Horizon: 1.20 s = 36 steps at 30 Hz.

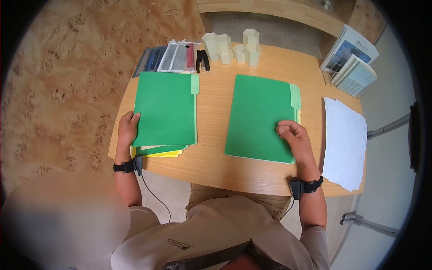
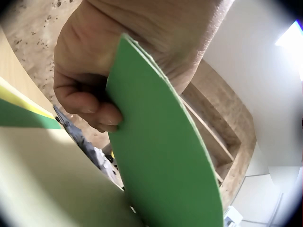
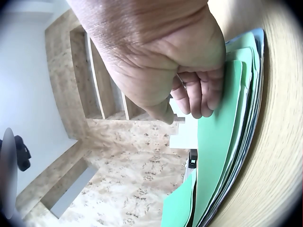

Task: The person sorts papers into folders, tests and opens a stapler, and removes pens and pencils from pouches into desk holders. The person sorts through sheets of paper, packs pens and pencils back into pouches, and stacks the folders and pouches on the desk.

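A green folder (image 1: 166, 108) is held at its left edge by my left hand (image 1: 128, 128), raised over green and yellow folders (image 1: 167, 154). The left wrist view shows this folder (image 2: 161, 146) tilted, with bent fingers of the left hand (image 2: 90, 61) against it; part of the grip is hidden. On the right lies a stack topped by another green folder (image 1: 260, 117). My right hand (image 1: 298, 141) is over its right side, fingers loosely bent, holding nothing. In the right wrist view the fingertips of that hand (image 3: 161, 61) touch or nearly touch the top folder (image 3: 215, 142).
White papers (image 1: 344, 144) lie at the right edge. Books (image 1: 353, 56) stand in a wire rack (image 1: 330, 78) at the back right. Along the back are pale hexagonal holders (image 1: 223, 48), a black stapler (image 1: 203, 61) and zip pouches (image 1: 173, 57). A person's blurred head is at lower left.
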Each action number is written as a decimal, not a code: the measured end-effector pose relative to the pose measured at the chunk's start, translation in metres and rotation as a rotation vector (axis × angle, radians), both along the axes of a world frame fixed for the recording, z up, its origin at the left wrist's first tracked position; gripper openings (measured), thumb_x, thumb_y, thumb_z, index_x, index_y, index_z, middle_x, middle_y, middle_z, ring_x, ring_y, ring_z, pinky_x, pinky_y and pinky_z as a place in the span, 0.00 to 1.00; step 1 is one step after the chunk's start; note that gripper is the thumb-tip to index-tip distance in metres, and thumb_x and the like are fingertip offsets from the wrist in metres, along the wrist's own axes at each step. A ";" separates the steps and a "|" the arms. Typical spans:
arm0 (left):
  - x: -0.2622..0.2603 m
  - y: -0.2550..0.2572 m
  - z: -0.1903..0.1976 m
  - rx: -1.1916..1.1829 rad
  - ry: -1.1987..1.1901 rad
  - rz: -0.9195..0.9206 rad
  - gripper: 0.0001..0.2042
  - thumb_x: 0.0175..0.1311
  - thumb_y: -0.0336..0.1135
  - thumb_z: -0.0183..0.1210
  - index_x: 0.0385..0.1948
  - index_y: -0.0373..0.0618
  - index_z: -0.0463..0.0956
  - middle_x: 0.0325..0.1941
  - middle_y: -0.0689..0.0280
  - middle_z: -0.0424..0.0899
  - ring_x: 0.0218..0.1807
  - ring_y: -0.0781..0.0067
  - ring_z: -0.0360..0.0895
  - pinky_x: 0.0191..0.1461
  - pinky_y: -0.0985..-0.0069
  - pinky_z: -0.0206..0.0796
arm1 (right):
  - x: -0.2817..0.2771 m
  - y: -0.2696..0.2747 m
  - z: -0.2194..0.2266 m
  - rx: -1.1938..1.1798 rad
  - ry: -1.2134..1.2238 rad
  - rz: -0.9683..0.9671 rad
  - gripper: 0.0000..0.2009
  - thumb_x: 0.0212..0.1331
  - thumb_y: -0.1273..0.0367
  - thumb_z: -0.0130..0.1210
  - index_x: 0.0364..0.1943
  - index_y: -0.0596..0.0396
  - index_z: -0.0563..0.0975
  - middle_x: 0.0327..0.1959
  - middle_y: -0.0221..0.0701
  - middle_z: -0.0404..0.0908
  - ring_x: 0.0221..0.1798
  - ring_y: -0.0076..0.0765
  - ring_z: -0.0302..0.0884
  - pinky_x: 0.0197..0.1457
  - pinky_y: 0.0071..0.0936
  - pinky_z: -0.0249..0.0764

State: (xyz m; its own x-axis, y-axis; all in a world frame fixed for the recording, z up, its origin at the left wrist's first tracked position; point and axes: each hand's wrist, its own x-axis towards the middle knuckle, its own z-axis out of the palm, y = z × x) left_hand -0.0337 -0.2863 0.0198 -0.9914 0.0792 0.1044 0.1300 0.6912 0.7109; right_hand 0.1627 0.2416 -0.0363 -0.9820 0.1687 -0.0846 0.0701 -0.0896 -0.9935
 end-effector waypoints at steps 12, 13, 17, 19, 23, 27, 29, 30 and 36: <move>0.044 0.094 0.022 -0.532 0.140 -0.311 0.33 0.63 0.48 0.68 0.70 0.52 0.70 0.75 0.41 0.63 0.77 0.37 0.59 0.77 0.52 0.56 | 0.000 -0.002 -0.003 0.038 -0.017 -0.012 0.11 0.71 0.70 0.60 0.51 0.62 0.80 0.39 0.22 0.82 0.43 0.15 0.75 0.50 0.16 0.71; 0.049 0.111 0.023 -0.542 0.164 -0.421 0.32 0.62 0.48 0.68 0.69 0.56 0.71 0.77 0.44 0.61 0.78 0.35 0.55 0.78 0.49 0.53 | 0.000 -0.002 -0.002 0.055 -0.030 -0.024 0.11 0.71 0.70 0.60 0.51 0.62 0.80 0.39 0.22 0.82 0.43 0.15 0.76 0.50 0.16 0.72; 0.058 0.149 0.017 -0.711 0.148 -0.584 0.32 0.61 0.45 0.69 0.68 0.55 0.71 0.79 0.50 0.59 0.78 0.32 0.54 0.79 0.47 0.51 | 0.000 -0.004 -0.001 0.035 -0.022 -0.040 0.10 0.71 0.71 0.60 0.51 0.62 0.80 0.39 0.22 0.83 0.43 0.15 0.76 0.50 0.16 0.72; 0.055 0.143 0.006 -0.682 0.087 -0.569 0.31 0.61 0.44 0.68 0.68 0.54 0.71 0.79 0.50 0.60 0.78 0.34 0.55 0.79 0.49 0.52 | 0.002 -0.005 0.001 0.022 -0.010 -0.028 0.11 0.71 0.71 0.60 0.51 0.63 0.80 0.40 0.23 0.83 0.44 0.16 0.77 0.51 0.16 0.72; 0.054 0.119 0.002 -0.606 -0.008 -0.528 0.29 0.61 0.38 0.67 0.66 0.50 0.72 0.77 0.49 0.62 0.77 0.41 0.58 0.78 0.53 0.54 | 0.002 -0.007 0.005 0.036 -0.009 -0.034 0.10 0.71 0.72 0.58 0.51 0.63 0.80 0.40 0.24 0.84 0.45 0.16 0.77 0.52 0.16 0.72; 0.058 0.120 0.018 -0.683 -0.026 -0.534 0.29 0.61 0.36 0.67 0.65 0.46 0.72 0.75 0.48 0.65 0.76 0.43 0.60 0.77 0.56 0.56 | 0.001 -0.003 0.008 0.025 0.012 -0.042 0.10 0.70 0.73 0.58 0.51 0.63 0.80 0.41 0.24 0.84 0.45 0.16 0.78 0.51 0.16 0.73; 0.058 0.136 0.026 -0.604 0.034 -0.554 0.29 0.61 0.37 0.68 0.65 0.44 0.71 0.74 0.47 0.66 0.75 0.42 0.62 0.76 0.56 0.58 | 0.001 0.001 0.017 0.110 -0.004 -0.163 0.12 0.68 0.73 0.60 0.52 0.64 0.80 0.41 0.26 0.84 0.45 0.18 0.78 0.49 0.18 0.75; 0.058 0.147 0.028 -0.528 0.092 -0.562 0.30 0.60 0.38 0.68 0.65 0.42 0.71 0.74 0.47 0.67 0.74 0.41 0.64 0.74 0.57 0.60 | 0.000 0.005 0.016 0.115 -0.008 -0.171 0.12 0.68 0.73 0.60 0.52 0.64 0.80 0.41 0.26 0.84 0.45 0.18 0.78 0.49 0.18 0.75; 0.062 0.239 0.026 -0.364 0.048 -0.925 0.32 0.60 0.37 0.69 0.66 0.40 0.68 0.70 0.49 0.70 0.72 0.44 0.65 0.74 0.58 0.62 | -0.003 0.013 0.012 0.499 0.083 -0.376 0.18 0.64 0.68 0.63 0.55 0.64 0.78 0.39 0.34 0.84 0.41 0.28 0.80 0.46 0.26 0.77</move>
